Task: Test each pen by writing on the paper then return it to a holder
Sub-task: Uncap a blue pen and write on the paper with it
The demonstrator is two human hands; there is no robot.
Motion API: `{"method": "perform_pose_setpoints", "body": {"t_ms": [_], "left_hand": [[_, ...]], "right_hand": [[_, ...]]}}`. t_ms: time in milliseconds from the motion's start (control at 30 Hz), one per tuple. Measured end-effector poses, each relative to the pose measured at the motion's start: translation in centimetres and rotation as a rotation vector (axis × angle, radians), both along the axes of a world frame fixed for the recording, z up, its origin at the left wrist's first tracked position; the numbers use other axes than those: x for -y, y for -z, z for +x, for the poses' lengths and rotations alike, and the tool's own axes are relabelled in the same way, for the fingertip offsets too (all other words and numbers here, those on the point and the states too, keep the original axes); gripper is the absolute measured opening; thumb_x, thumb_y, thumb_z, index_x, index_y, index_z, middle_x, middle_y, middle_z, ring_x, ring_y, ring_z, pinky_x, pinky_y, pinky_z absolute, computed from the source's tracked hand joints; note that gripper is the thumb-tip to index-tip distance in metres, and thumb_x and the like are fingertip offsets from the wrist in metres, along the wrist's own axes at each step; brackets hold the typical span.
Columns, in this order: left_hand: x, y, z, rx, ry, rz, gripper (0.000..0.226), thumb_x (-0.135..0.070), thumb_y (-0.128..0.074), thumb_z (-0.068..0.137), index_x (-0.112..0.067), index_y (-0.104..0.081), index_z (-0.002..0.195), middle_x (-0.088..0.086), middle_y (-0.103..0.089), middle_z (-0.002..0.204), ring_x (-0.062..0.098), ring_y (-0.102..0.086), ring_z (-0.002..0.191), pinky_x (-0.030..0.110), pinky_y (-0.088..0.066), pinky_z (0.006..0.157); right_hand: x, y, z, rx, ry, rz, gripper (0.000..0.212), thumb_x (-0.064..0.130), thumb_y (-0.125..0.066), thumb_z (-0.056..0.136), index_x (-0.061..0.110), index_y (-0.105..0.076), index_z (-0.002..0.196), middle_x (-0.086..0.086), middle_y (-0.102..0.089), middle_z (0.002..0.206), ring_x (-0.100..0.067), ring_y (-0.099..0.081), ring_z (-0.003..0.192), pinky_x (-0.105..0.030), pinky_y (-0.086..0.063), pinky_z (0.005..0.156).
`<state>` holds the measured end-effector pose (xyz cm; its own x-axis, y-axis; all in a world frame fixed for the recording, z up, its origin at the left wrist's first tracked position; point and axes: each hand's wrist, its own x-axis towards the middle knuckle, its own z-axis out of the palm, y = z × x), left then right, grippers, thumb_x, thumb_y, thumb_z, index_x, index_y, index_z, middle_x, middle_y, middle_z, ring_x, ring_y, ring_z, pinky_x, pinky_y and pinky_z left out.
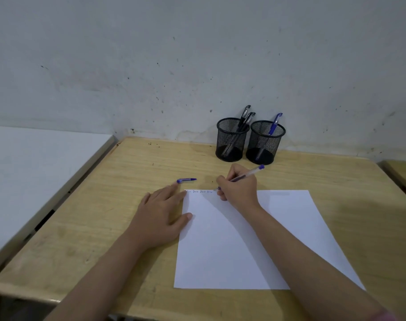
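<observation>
From my head camera, I take the sheet of paper (243, 239) as my landmark; it lies flat on the wooden desk (128, 163), a little right of the middle.

My right hand (240, 187) rests on the paper's far edge, fingers curled round a blue pen (243, 176). The pen's tip meets the paper at that far edge, and its blue back end tilts up and away to the right, toward the holders. A short line of small scribbles (199, 191) runs along the far edge, from the paper's far left corner up to the pen tip.

My left hand (162, 214) lies flat, fingers straight and loosely spread, holding nothing. Most of it rests on the desk just left of the paper; the thumb lies over the paper's left edge and a fingertip reaches the far left corner.

Just beyond the paper's far left corner, on the bare desk, lies a blue pen cap (186, 180), on its side, near my left fingertips. I cannot tell whether they touch it.

Well beyond the paper's far edge, against the wall (197, 66), two black mesh holders stand side by side, touching or nearly so. The left holder (232, 144) has two black pens (244, 119) leaning in it; the right holder (264, 147) has one blue capped pen (274, 123) leaning in it.

A white tabletop (35, 170) adjoins the desk far left of the paper.
</observation>
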<state>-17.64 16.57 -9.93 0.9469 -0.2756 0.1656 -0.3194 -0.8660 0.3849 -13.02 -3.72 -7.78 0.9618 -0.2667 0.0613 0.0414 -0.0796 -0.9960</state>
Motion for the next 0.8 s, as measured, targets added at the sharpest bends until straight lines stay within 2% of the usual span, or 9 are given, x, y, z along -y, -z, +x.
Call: {"method": "perform_pose_setpoints", "body": {"t_ms": [233, 633, 800], "left_hand": [[0.06, 0.03, 0.07, -0.007, -0.001, -0.014, 0.074, -0.069, -0.029, 0.070, -0.037, -0.036, 0.137, -0.013, -0.023, 0.153, 0.007, -0.021, 0.139, 0.045, -0.015, 0.114], [0.02, -0.03, 0.00, -0.002, 0.002, -0.021, 0.072, -0.068, -0.032, 0.072, -0.036, -0.038, 0.136, -0.011, -0.026, 0.152, 0.010, -0.024, 0.139, 0.049, -0.019, 0.114], [-0.06, 0.08, 0.12, 0.002, 0.001, -0.020, 0.071, -0.068, -0.032, 0.072, -0.037, -0.039, 0.135, -0.011, -0.027, 0.152, 0.010, -0.026, 0.138, 0.048, -0.020, 0.113]], "right_hand": [[0.01, 0.40, 0.34, 0.001, 0.001, 0.003, 0.033, -0.010, -0.055, 0.073, 0.011, -0.034, 0.058, -0.014, -0.044, 0.052, -0.024, -0.052, 0.044, -0.025, -0.039, 0.041], [0.19, 0.57, 0.48, 0.000, 0.021, -0.025, 0.036, -0.008, -0.055, 0.071, 0.013, -0.032, 0.055, -0.011, -0.042, 0.050, -0.019, -0.051, 0.036, -0.025, -0.040, 0.039], [0.10, 0.61, 0.42, 0.024, 0.008, -0.036, 0.033, -0.009, -0.056, 0.071, 0.011, -0.034, 0.056, -0.012, -0.042, 0.048, -0.024, -0.051, 0.041, -0.023, -0.039, 0.038]]}}
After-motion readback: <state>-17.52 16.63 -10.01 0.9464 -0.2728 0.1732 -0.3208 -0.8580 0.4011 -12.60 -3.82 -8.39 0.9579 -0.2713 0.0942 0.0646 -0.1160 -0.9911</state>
